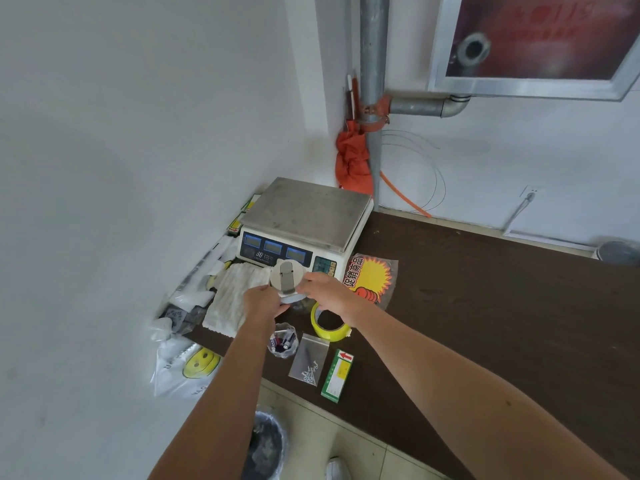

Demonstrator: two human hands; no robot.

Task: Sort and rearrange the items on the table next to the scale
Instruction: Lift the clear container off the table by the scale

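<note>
A white electronic scale (304,216) with a steel pan stands at the table's back left corner. Just in front of its display, both hands hold a round white object with a grey strap (285,277) across its top. My left hand (261,304) grips its lower left side and my right hand (323,289) grips its right side. Below the hands lie a yellow tape roll (329,327), a clear cup of batteries (284,341), a zip bag of screws (309,362) and a green box (337,375). A white towel (232,296) lies left of the hands.
A yellow-and-red promotional sign (372,278) lies right of the scale. Plastic bags (187,365) pile up along the left wall. The dark brown table (485,306) stretches right. A bin with a black liner (265,445) stands on the floor below the table's edge.
</note>
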